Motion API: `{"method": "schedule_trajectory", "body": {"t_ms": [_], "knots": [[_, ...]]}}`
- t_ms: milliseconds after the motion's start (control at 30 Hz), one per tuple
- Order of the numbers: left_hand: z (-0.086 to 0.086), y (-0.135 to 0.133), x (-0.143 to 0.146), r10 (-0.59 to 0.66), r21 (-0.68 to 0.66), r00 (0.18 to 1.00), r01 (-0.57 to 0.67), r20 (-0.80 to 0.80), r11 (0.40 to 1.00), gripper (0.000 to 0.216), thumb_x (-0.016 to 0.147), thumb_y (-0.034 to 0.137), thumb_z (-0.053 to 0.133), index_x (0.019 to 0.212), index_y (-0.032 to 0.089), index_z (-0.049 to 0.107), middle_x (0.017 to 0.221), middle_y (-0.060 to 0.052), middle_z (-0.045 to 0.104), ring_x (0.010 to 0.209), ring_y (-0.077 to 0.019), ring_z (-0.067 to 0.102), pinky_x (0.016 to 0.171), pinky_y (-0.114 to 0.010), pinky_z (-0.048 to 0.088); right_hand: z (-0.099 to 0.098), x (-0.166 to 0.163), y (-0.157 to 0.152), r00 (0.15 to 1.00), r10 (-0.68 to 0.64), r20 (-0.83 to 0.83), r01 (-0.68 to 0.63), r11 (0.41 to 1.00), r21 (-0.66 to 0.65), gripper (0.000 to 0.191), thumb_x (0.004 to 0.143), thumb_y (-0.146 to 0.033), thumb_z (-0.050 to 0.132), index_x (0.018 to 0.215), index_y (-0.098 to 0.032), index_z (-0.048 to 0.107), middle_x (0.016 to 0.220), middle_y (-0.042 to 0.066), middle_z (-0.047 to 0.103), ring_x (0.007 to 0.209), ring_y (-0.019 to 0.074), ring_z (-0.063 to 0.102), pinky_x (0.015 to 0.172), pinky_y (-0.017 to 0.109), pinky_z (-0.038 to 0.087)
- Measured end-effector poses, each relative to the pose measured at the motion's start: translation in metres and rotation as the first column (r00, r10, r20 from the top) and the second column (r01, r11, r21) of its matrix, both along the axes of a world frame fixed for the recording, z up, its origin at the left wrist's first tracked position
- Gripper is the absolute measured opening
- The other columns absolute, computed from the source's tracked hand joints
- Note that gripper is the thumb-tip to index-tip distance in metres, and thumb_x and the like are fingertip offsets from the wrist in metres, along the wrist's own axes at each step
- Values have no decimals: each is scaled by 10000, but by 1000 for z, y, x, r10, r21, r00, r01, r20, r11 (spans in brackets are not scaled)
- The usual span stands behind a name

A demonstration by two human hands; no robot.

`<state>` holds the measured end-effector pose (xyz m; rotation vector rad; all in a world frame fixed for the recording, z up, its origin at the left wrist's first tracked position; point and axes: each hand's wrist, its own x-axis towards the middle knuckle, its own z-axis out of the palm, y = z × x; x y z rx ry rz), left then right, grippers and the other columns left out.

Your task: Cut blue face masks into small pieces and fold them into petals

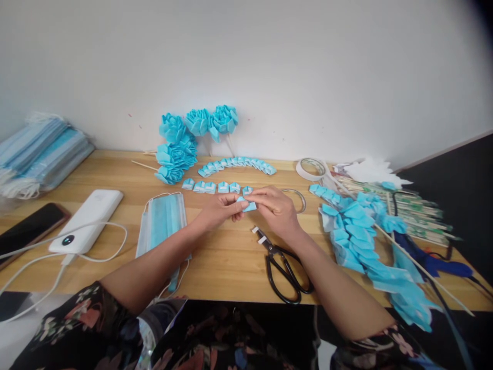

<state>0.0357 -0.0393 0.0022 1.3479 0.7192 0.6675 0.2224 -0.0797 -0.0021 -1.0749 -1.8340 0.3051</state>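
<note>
Between my two hands, above the middle of the table, is a small folded piece of blue mask fabric. My left hand pinches its left side between thumb and fingers. From the right, the fingertips of my right hand are closed on its upper edge. Just behind my hands lies a short row of folded blue pieces, and beyond it a curved, overlapping row of similar pieces. Black-handled scissors lie in front of my right hand, with bits of white on the blade tips.
Blue fabric flowers on sticks are at the back. Face masks lie left of centre, with stacked masks farther left. A power bank with a cable and a phone are left. Tape rolls, blue strips and a blue-handled tool are right.
</note>
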Motion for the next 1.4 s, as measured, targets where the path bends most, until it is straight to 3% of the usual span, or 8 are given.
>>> {"method": "schedule_trajectory", "body": {"t_ms": [233,433,600,733,867,967,1167,1400], "knots": [[-4,1,2,46,23,999,-46,-12,999,427,735,559,694,695,145,599,606,7,596,540,-79,515,553,-217,424,-1,-1,0,1000,17,-16,-17,999,-29,351,886,-134,499,1004,-334,762,974,27,734,936,203,651,840,390,509],[-5,3,1,103,36,994,-102,-26,994,419,730,549,687,673,147,585,611,4,604,541,-82,509,566,-228,426,4,-2,-3,960,-32,-278,-76,926,-370,332,943,-321,491,1232,-274,648,1072,49,706,938,197,650,851,372,522],[-3,4,0,122,95,992,-117,-42,989,404,748,536,668,675,148,585,603,7,590,549,-89,508,573,-231,427,5,-1,-1,928,-22,-372,-182,843,-505,304,907,-437,557,1093,-232,683,908,29,683,799,164,626,757,311,517],[-3,4,0,105,170,990,-89,-89,981,393,774,524,631,665,150,575,614,3,588,565,-93,510,583,-230,427,7,-3,-1,894,-38,-446,-236,806,-543,292,892,-479,567,820,-207,647,780,14,617,716,147,585,672,285,512],[-4,3,0,94,230,986,-60,-135,971,378,796,508,600,670,152,570,620,7,568,581,-94,501,586,-225,412,7,-4,-2,849,-58,-525,-302,762,-573,303,867,-501,585,856,-203,638,798,17,605,748,151,591,641,274,521],[-3,2,0,87,271,982,-39,-165,962,358,808,487,581,675,154,574,625,8,554,588,-96,491,579,-224,394,7,-4,-1,856,-39,-516,-321,743,-587,341,860,-507,582,747,-188,624,738,16,585,709,147,578,612,265,509],[-2,0,0,95,349,975,-20,-200,937,319,836,413,548,650,155,572,621,10,531,591,-94,472,570,-222,365,10,-5,-2,886,-67,-458,-254,757,-602,202,820,-396,641,780,-197,642,653,-17,576,606,125,539,606,266,481],[-5,1,0,107,332,967,-25,-230,943,294,833,396,536,666,156,571,628,3,556,591,-102,491,578,-226,390,10,-4,-1,893,-58,-446,-249,762,-597,216,832,-397,619,760,-197,651,656,-9,596,632,136,553,617,271,485]]}}
